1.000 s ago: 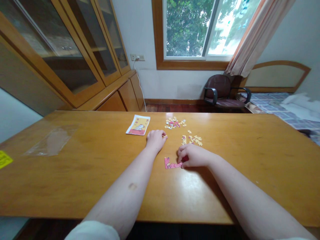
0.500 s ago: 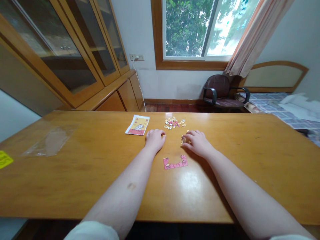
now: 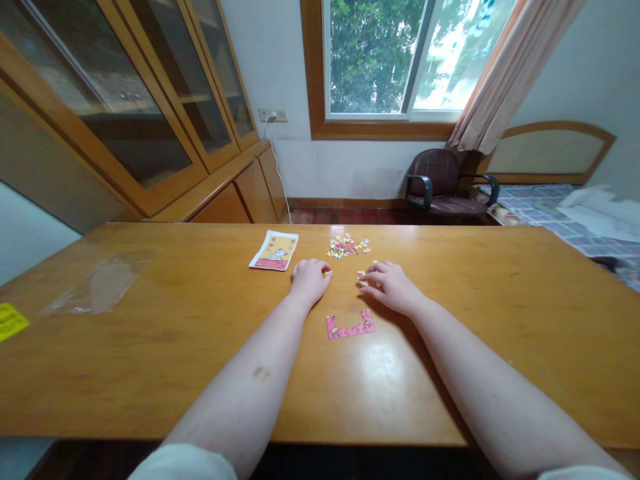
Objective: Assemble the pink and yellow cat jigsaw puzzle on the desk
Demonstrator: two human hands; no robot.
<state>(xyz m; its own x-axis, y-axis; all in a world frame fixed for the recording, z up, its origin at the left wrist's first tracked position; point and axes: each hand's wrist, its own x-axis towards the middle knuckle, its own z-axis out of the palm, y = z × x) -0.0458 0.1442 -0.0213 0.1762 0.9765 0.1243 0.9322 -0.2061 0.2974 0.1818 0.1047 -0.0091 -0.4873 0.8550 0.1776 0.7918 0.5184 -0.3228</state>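
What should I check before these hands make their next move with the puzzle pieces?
1. Flat pink U-shaped strip of joined puzzle pieces uncovered: ok, no hand lies over it.
2. Left hand has a small yellow puzzle piece at its fingertips: ok; firmness of grip, cannot tell.
3. Right hand has hold of a piece: cannot tell; yellowish puzzle pieces show at its fingertips.
4. Rectangular yellow-and-pink picture card with white edges readable: ok, picture side up.
5. Loose heap of yellow and pink pieces spread out singly: not ok, many overlap.
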